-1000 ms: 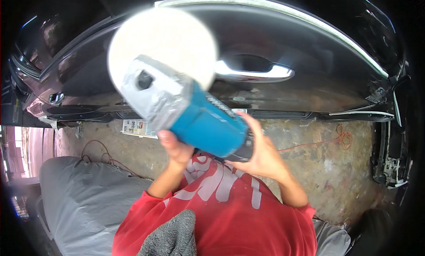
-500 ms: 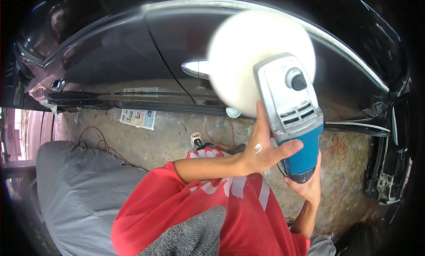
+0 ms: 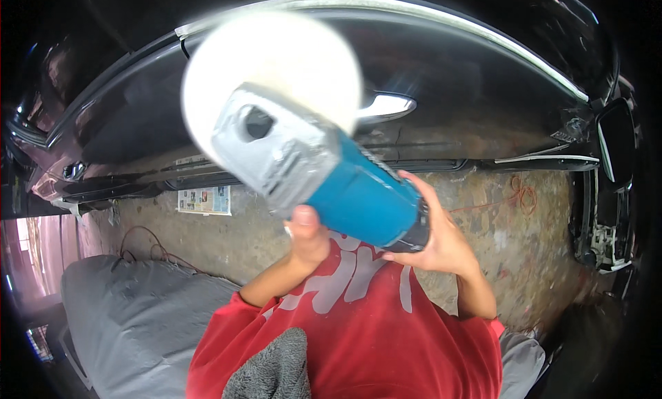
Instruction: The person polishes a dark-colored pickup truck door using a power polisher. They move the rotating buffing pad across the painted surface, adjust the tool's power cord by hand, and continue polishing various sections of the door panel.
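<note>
We hold one polisher [image 3: 331, 182] w/ both hands, up in front of the black car door [image 3: 448, 102]: blue body, grey gear head, one round white pad [image 3: 276, 61] blurred at the front end. Our left hand [image 3: 307, 237] is wrapped around the blue body from below, near the grey head; our right hand [image 3: 438, 240] cups the rear end, fingers closed on it. One chrome door handle [image 3: 383, 106] shows just right of the pad. On the dirt floor [image 3: 496, 233], one flat rectangular printed sheet [image 3: 205, 200], white w/ small coloured pics, lies by the door sill at left. One orange cord [image 3: 520, 195] is coiled at right. One grey cloth [image 3: 272, 371] hangs on our red shirt [image 3: 386, 330], bottom centre.
</note>
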A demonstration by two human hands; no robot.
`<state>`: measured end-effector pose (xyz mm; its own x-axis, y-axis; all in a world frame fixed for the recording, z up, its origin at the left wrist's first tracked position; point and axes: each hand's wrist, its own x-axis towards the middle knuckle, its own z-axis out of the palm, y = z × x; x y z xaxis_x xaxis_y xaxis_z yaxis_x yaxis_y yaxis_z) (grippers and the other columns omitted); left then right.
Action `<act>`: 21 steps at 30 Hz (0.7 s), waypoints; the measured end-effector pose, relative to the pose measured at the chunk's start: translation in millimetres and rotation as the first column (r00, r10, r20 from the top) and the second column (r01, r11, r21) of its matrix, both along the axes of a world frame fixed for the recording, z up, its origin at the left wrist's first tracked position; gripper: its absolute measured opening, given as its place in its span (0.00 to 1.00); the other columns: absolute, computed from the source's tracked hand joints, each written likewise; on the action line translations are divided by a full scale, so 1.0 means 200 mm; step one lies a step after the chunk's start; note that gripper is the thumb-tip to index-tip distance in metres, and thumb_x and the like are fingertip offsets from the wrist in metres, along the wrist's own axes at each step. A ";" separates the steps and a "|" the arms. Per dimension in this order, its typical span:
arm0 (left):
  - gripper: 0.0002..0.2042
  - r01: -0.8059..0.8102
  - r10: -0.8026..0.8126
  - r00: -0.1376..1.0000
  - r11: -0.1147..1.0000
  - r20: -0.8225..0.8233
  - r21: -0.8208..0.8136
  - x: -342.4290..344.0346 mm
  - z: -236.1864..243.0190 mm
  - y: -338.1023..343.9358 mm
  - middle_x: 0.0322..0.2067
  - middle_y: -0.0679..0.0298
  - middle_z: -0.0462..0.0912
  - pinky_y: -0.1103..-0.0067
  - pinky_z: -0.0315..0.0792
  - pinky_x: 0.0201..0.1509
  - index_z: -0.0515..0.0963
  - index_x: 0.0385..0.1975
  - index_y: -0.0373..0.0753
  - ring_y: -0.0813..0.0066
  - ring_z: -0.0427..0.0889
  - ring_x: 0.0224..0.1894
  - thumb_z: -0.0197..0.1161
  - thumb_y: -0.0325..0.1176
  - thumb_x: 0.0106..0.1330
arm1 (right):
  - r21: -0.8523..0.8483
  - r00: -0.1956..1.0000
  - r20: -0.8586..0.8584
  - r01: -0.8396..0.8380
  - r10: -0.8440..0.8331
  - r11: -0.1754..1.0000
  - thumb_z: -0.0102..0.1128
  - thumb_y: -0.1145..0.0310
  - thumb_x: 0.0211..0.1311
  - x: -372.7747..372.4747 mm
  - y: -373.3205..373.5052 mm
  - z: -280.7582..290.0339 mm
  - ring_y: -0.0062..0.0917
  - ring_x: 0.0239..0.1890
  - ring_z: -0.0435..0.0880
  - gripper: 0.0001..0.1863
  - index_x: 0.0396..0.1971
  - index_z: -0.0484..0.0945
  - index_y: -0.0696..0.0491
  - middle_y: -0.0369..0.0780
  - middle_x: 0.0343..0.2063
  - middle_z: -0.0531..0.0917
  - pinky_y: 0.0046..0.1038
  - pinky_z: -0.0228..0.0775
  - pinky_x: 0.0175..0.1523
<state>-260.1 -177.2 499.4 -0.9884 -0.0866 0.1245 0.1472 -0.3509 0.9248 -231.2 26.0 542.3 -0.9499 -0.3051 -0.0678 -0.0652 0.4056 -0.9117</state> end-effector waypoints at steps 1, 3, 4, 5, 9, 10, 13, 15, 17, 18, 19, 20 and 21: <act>0.35 0.052 -0.051 0.999 0.998 -0.019 0.039 0.00 -0.03 0.03 0.53 0.53 0.71 0.68 0.65 0.58 0.62 0.57 0.30 0.62 0.71 0.54 0.49 0.57 0.62 | 0.000 1.000 -0.006 -0.022 0.022 1.000 0.76 0.66 0.34 0.01 0.03 -0.01 0.44 0.57 0.71 0.55 0.64 0.49 0.49 0.49 0.57 0.68 0.38 0.66 0.57; 0.33 0.211 -0.207 0.976 0.976 -0.065 0.051 -0.02 0.03 0.15 0.54 0.52 0.68 0.69 0.63 0.60 0.56 0.58 0.29 0.64 0.69 0.56 0.58 0.45 0.60 | 0.040 0.992 -0.103 0.073 -0.068 0.997 0.77 0.69 0.31 0.08 0.14 -0.05 0.38 0.59 0.69 0.57 0.64 0.48 0.53 0.48 0.58 0.66 0.36 0.63 0.59; 0.36 0.325 -0.322 0.943 0.945 -0.081 0.033 -0.05 0.10 0.23 0.54 0.52 0.67 0.69 0.62 0.61 0.52 0.59 0.29 0.65 0.68 0.56 0.64 0.39 0.58 | 0.036 0.993 -0.100 0.065 -0.061 0.997 0.77 0.69 0.31 0.15 0.20 -0.08 0.38 0.59 0.69 0.57 0.64 0.48 0.53 0.48 0.58 0.66 0.36 0.63 0.59; 0.39 0.343 -0.338 0.939 0.932 -0.061 0.121 -0.05 0.13 0.33 0.52 0.52 0.67 0.70 0.62 0.60 0.48 0.60 0.30 0.66 0.69 0.55 0.66 0.38 0.56 | -0.028 0.981 -0.012 0.193 -0.194 0.981 0.78 0.69 0.30 0.23 0.25 -0.11 0.35 0.59 0.68 0.58 0.63 0.48 0.55 0.47 0.57 0.65 0.35 0.62 0.60; 0.43 0.383 -0.373 0.919 0.921 -0.129 0.065 -0.07 0.16 0.50 0.50 0.49 0.69 0.71 0.64 0.57 0.45 0.58 0.30 0.65 0.70 0.54 0.69 0.40 0.53 | -0.105 0.914 0.150 0.394 -0.377 0.913 0.79 0.69 0.27 0.36 0.36 -0.16 0.31 0.56 0.67 0.60 0.63 0.48 0.57 0.46 0.54 0.66 0.33 0.61 0.59; 0.43 0.392 -0.381 0.917 0.915 -0.117 0.093 -0.07 0.16 0.50 0.50 0.49 0.69 0.71 0.64 0.57 0.45 0.58 0.30 0.65 0.70 0.54 0.69 0.40 0.53 | -0.109 0.917 0.155 0.385 -0.367 0.917 0.79 0.69 0.27 0.35 0.35 -0.16 0.31 0.56 0.67 0.60 0.63 0.48 0.57 0.46 0.54 0.66 0.33 0.61 0.59; 0.43 0.359 -0.352 0.931 0.931 -0.097 0.068 -0.08 0.16 0.39 0.51 0.50 0.68 0.71 0.64 0.57 0.44 0.59 0.31 0.65 0.70 0.54 0.69 0.40 0.53 | -0.140 0.925 0.161 0.368 -0.345 0.919 0.79 0.69 0.27 0.30 0.27 -0.17 0.31 0.56 0.68 0.60 0.63 0.47 0.57 0.45 0.54 0.66 0.33 0.62 0.59; 0.44 0.318 -0.314 0.947 0.945 -0.071 0.069 -0.08 0.18 0.26 0.51 0.51 0.68 0.71 0.64 0.58 0.43 0.60 0.32 0.65 0.70 0.54 0.69 0.39 0.53 | -0.129 0.958 0.078 0.285 -0.277 0.950 0.78 0.70 0.29 0.24 0.15 -0.16 0.32 0.57 0.68 0.58 0.63 0.48 0.56 0.46 0.55 0.66 0.34 0.62 0.59; 0.42 0.242 -0.239 0.970 0.968 -0.042 0.063 -0.09 0.17 0.09 0.52 0.53 0.68 0.71 0.65 0.58 0.45 0.60 0.32 0.65 0.70 0.54 0.66 0.42 0.54 | -0.157 0.973 0.067 0.230 -0.222 0.960 0.77 0.71 0.29 0.15 0.00 -0.16 0.34 0.58 0.68 0.57 0.63 0.49 0.54 0.46 0.56 0.65 0.35 0.63 0.59; 0.41 0.161 -0.158 0.986 0.986 -0.053 0.049 -0.09 0.14 -0.01 0.52 0.53 0.68 0.70 0.65 0.58 0.47 0.60 0.32 0.64 0.70 0.54 0.63 0.45 0.55 | -0.179 0.984 0.056 0.177 -0.170 0.968 0.77 0.71 0.30 0.10 -0.09 -0.16 0.35 0.58 0.68 0.57 0.63 0.49 0.53 0.47 0.56 0.65 0.35 0.63 0.60; 0.39 0.064 -0.062 0.996 0.997 -0.063 0.037 -0.10 0.10 -0.14 0.52 0.53 0.68 0.70 0.65 0.58 0.49 0.60 0.32 0.64 0.71 0.54 0.61 0.48 0.56 | -0.163 0.994 0.011 0.105 -0.104 0.981 0.76 0.71 0.31 0.04 -0.20 -0.15 0.36 0.59 0.68 0.56 0.63 0.50 0.52 0.47 0.57 0.66 0.36 0.63 0.60; 0.38 -0.045 0.046 0.997 0.999 -0.067 0.018 -0.10 0.03 -0.28 0.53 0.53 0.69 0.70 0.65 0.58 0.51 0.60 0.32 0.63 0.71 0.54 0.58 0.51 0.57 | -0.147 0.999 -0.030 0.037 -0.042 0.988 0.76 0.71 0.32 -0.02 -0.30 -0.16 0.38 0.59 0.68 0.55 0.64 0.50 0.50 0.48 0.57 0.66 0.36 0.64 0.60; 0.38 -0.152 0.152 0.986 0.988 -0.066 0.011 -0.11 -0.06 -0.41 0.53 0.53 0.69 0.69 0.65 0.58 0.54 0.60 0.32 0.62 0.71 0.54 0.55 0.54 0.58 | -0.214 0.996 0.085 0.017 0.001 0.977 0.77 0.70 0.30 -0.07 -0.40 -0.19 0.35 0.61 0.64 0.56 0.63 0.51 0.53 0.46 0.58 0.64 0.34 0.58 0.63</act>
<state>-281.1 -259.4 486.8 -0.9532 -0.2362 0.1886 0.2603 -0.3247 0.9093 -245.1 -54.2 504.6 -0.9460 -0.3136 -0.0816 0.0180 0.2007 -0.9795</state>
